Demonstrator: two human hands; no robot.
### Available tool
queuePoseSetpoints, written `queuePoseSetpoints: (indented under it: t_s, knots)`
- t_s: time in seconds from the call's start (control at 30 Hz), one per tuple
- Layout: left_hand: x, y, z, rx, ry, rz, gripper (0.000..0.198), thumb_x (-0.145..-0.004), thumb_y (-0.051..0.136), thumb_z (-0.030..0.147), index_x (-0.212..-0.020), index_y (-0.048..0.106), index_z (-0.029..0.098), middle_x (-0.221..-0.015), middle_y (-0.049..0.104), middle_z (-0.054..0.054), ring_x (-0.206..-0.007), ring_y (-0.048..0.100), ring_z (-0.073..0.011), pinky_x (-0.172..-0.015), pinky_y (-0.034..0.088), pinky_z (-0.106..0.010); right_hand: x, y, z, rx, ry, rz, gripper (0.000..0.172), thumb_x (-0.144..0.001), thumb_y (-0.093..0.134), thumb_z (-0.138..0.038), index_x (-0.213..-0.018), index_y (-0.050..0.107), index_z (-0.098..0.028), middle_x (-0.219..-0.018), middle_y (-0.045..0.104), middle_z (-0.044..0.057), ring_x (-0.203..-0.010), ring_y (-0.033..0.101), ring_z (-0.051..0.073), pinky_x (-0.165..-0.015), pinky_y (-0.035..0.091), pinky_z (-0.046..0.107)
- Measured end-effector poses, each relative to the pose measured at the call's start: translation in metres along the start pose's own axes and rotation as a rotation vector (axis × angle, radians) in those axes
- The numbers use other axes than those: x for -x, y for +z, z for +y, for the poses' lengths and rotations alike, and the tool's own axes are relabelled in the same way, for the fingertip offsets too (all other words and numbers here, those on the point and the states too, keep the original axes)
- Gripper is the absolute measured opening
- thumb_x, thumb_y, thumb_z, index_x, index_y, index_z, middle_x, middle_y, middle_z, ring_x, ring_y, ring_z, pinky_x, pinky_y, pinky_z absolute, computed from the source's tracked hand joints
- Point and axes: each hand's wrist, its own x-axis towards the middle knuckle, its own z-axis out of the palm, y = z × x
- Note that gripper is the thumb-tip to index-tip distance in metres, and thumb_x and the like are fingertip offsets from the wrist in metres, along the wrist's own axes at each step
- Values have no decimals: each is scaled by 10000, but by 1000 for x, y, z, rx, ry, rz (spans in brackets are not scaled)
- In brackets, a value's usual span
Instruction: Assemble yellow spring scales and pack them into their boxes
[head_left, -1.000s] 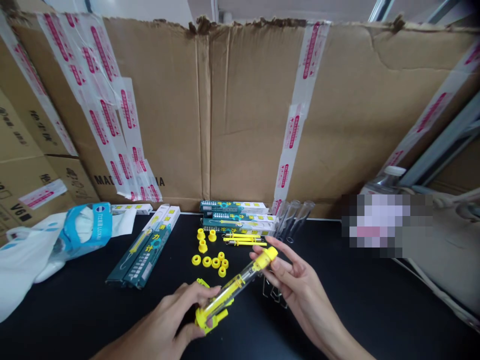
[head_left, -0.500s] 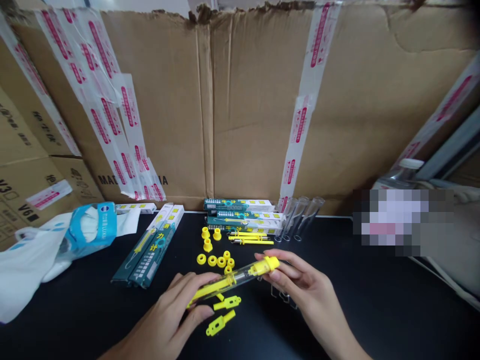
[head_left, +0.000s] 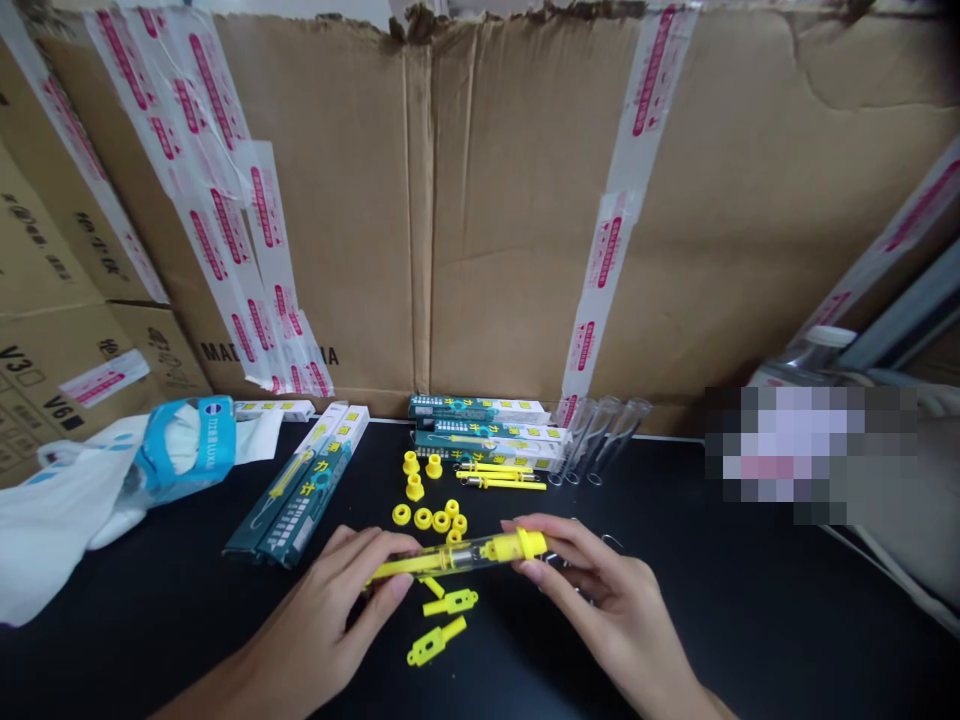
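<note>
A clear tube with yellow inner parts and a yellow end cap (head_left: 459, 556) lies nearly level between my hands, just above the black table (head_left: 750, 620). My left hand (head_left: 341, 600) pinches its left end. My right hand (head_left: 592, 585) grips the capped right end with closed fingers. Two flat yellow hook pieces (head_left: 442, 625) lie on the table just below the tube. Several yellow ring caps (head_left: 427, 515) sit behind it.
Green-and-white cartons lie at the left (head_left: 300, 490) and stacked at the back (head_left: 480, 425). Yellow rods (head_left: 499, 475) and clear empty tubes (head_left: 600, 440) lie beside the stack. A blue-and-white plastic bag (head_left: 112, 480) is far left. A cardboard wall (head_left: 487, 220) stands behind.
The tube has swung from a steep tilt to nearly level and moved lower. The yellow hook pieces that were at my left hand now lie on the table.
</note>
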Motion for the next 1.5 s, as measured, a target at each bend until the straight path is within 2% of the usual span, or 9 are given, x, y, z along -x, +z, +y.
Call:
queuePoseSetpoints:
  t_s: [0.17,0.27,0.43,0.53,0.63,0.83,1.0,1.17,1.5]
  knots:
    - [-2,2,-2,-26,-56,-2,198,-935,639,301,-1131,653,271,-1005,700,6,-787,594,-172,-695,497,-243,4,-3,0,269,-331,-10,325,-827,760,-173,-1114,759,-325,-1020,801,19,-864,761,233,-807,621,300]
    - [-5,2,-5,-67,-42,25,137,-934,657,310,-1063,684,273,-944,695,17,-818,598,-178,-730,472,-254,6,-5,0,384,-446,-66,354,-819,776,-161,-1141,746,-306,-911,790,30,-755,729,212,-691,603,280]
    - [-10,0,-4,-139,160,107,236,-854,751,450,-974,701,254,-866,720,33,-796,620,-180,-841,385,-329,8,-2,6,487,-569,-97,293,-880,738,-216,-1169,688,-226,-760,720,24,-606,648,164,-582,549,251]
    - [-10,1,1,-180,271,191,219,-944,640,462,-949,701,252,-780,719,57,-754,627,-167,-936,308,-389,9,3,9,469,-615,-147,234,-948,655,-245,-1175,640,-190,-778,698,31,-621,638,154,-590,534,244]
    - [-9,3,1,-286,326,187,238,-1039,497,379,-1055,690,240,-822,727,39,-796,633,-181,-978,290,-427,8,6,8,495,-568,-213,200,-985,597,-290,-1158,614,-188,-795,695,27,-619,636,144,-587,523,236]
    - [-7,4,-6,-285,262,78,264,-1067,384,228,-1193,615,204,-1065,691,-48,-969,627,-218,-861,471,-357,-7,-16,-5,732,-534,-402,315,-1008,532,-383,-1261,561,-198,-924,731,65,-763,699,207,-644,521,309]
    - [-7,5,-4,-212,127,130,187,-1045,408,238,-1105,586,233,-1042,685,-30,-995,657,-215,-900,522,-348,-25,-61,-12,855,-284,-409,190,-985,549,-362,-927,677,-234,-813,706,32,-696,673,187,-639,484,302]
    - [-3,7,-6,-169,-12,156,140,-1018,438,269,-1128,524,258,-1044,701,-12,-956,703,-194,-831,571,-294,-35,-93,-4,889,13,-442,119,-866,696,-363,-878,688,-245,-794,711,2,-693,669,185,-650,473,289]
    - [-4,7,-5,-157,-69,115,261,-1004,504,418,-1240,554,319,-1139,713,7,-982,710,-200,-849,581,-300,-40,-93,9,801,87,-503,123,-842,631,-119,-785,683,-215,-805,671,13,-712,615,173,-653,438,273]
